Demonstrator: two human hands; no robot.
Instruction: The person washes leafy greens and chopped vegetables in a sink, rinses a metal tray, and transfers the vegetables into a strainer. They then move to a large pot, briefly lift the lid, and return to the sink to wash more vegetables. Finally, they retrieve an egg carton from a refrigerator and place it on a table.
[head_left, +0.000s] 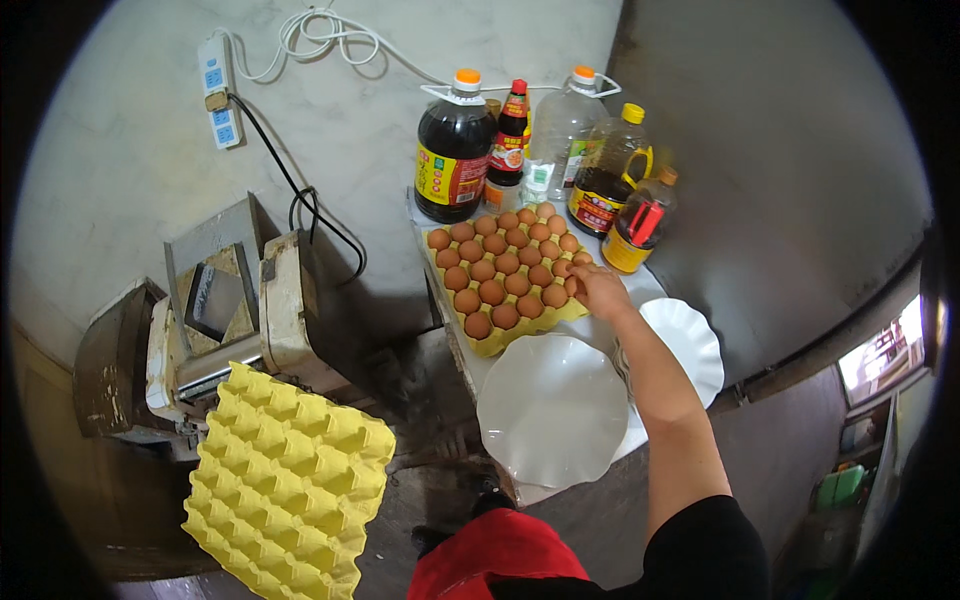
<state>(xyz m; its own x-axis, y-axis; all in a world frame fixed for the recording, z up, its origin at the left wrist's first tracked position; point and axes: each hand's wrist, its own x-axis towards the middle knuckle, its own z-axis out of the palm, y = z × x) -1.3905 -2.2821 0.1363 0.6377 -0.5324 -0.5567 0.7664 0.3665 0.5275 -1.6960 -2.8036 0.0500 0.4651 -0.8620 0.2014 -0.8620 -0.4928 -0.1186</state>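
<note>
My right hand (600, 291) reaches to the right edge of a yellow egg tray (491, 346) filled with brown eggs (517, 283). Its fingers touch an egg at that edge; whether they grip it cannot be told. Below the tray lies a large white plate (553, 409) with a wavy rim. Smaller white scalloped plates (681, 349) are partly behind my right forearm. At the lower left is an empty yellow egg tray (289, 480). My left hand is out of view.
Behind the eggs stand sauce bottles (454, 150) and a large clear plastic jug (566, 127). A worn metal machine (217, 300) is at the left. A power strip (220, 94) with cables hangs on the wall. A dark panel rises at the right.
</note>
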